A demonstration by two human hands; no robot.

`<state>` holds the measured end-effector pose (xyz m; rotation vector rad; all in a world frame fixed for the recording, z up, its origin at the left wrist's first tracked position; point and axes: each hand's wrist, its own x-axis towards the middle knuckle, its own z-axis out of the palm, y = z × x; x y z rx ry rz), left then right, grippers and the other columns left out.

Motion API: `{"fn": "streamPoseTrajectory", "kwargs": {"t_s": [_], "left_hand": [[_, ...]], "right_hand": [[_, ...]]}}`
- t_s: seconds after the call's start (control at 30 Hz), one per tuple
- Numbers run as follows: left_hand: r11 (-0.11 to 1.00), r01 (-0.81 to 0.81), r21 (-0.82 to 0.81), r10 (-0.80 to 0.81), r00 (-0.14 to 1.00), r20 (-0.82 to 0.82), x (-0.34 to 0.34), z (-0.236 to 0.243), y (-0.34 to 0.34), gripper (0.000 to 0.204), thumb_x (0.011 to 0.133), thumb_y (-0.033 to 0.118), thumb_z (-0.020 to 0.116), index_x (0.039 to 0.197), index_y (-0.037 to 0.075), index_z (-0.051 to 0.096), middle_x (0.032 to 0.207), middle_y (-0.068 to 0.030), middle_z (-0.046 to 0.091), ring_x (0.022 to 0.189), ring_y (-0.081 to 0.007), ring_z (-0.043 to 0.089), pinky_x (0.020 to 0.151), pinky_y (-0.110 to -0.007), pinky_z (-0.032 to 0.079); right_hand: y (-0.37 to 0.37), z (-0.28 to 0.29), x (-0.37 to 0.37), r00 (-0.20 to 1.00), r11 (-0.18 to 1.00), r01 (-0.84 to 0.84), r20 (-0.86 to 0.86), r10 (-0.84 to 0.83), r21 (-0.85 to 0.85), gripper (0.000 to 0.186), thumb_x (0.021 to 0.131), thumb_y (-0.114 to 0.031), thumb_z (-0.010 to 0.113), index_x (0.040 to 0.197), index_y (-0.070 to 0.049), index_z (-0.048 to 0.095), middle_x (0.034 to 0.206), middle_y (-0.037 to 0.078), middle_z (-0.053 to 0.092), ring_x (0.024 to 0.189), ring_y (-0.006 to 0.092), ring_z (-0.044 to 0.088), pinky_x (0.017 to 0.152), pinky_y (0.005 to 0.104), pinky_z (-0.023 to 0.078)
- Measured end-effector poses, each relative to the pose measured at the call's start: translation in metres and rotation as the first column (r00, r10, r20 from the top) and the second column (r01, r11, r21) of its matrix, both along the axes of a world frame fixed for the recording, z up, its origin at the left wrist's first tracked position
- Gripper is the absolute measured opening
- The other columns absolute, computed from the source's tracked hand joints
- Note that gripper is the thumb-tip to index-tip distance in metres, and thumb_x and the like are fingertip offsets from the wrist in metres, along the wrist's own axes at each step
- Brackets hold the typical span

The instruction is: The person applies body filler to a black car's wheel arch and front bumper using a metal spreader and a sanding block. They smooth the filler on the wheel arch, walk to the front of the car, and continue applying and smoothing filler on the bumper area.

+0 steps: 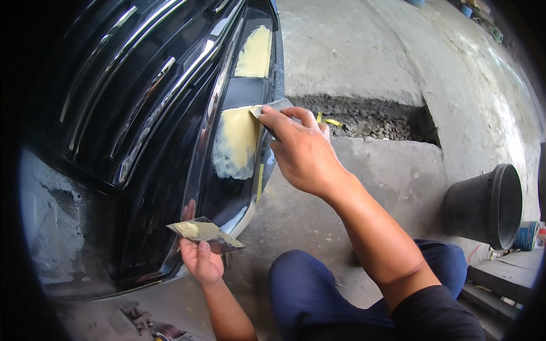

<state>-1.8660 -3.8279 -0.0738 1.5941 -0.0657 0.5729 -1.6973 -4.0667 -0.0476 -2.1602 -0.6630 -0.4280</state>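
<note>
My right hand grips a thin flat putty spreader, its edge at the top right of a pale yellow putty patch. That patch lies on a glossy black car panel; its lower part thins to whitish smears. Farther up the same panel is a second yellow putty patch. Lower down, my left hand holds a flat mixing plate by its underside, thumb at the near edge. A lump of yellow putty sits on the plate's left end.
Right of the panel, a rubble-filled pit is cut into the concrete floor. A black bucket lies tilted at the right, near a blue can and dark planks. My bent knees are close below.
</note>
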Motion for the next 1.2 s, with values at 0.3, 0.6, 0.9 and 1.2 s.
{"fn": "streamPoseTrajectory", "kwargs": {"t_s": [0.3,0.6,0.9,1.2], "left_hand": [[1.0,-0.012,-0.008,0.012,1.0,-0.024,0.0,-0.001,-0.001,0.073,0.09,0.019,0.056,0.151,-0.012,0.03,0.158,-0.0323,0.032,0.147,-0.0344,0.035,0.117,-0.039,0.032],[0.999,0.043,-0.024,-0.044,0.999,-0.011,-0.005,-0.002,0.005,0.064,0.092,0.011,0.05,0.149,-0.012,0.031,0.16,-0.0307,0.028,0.152,-0.0378,0.025,0.125,-0.048,0.015],[0.998,0.051,-0.031,-0.051,0.999,-0.015,-0.001,0.0,0.0,0.067,0.092,0.011,0.049,0.152,-0.011,0.028,0.16,-0.0312,0.027,0.152,-0.0375,0.025,0.125,-0.048,0.015],[0.998,0.063,-0.008,-0.064,0.998,-0.015,-0.002,0.0,0.002,0.069,0.091,0.011,0.049,0.152,-0.011,0.026,0.16,-0.0315,0.027,0.152,-0.0372,0.025,0.125,-0.048,0.014]], "right_hand": [[0.013,-0.027,-0.069,0.993,0.982,-0.12,0.001,0.122,-0.143,0.058,0.075,-0.003,0.064,0.133,-0.008,0.058,0.147,0.007,0.054,0.126,0.0309,0.051,0.085,0.0577,0.042],[-0.004,-0.007,-0.006,0.996,0.996,-0.008,-0.083,0.015,0.092,0.049,0.085,-0.001,0.058,0.133,-0.009,0.056,0.141,0.011,0.059,0.123,0.0373,0.053,0.087,0.0573,0.041],[0.015,0.0,-0.016,1.0,0.997,-0.02,-0.018,0.022,0.071,0.043,0.083,-0.003,0.059,0.126,-0.006,0.06,0.137,0.01,0.062,0.12,0.0347,0.055,0.079,0.0555,0.042],[-0.006,-0.007,0.006,1.0,0.995,-0.018,-0.01,0.019,0.095,0.049,0.081,0.0,0.057,0.129,-0.007,0.059,0.137,0.01,0.062,0.12,0.0361,0.055,0.082,0.0558,0.042]]}}
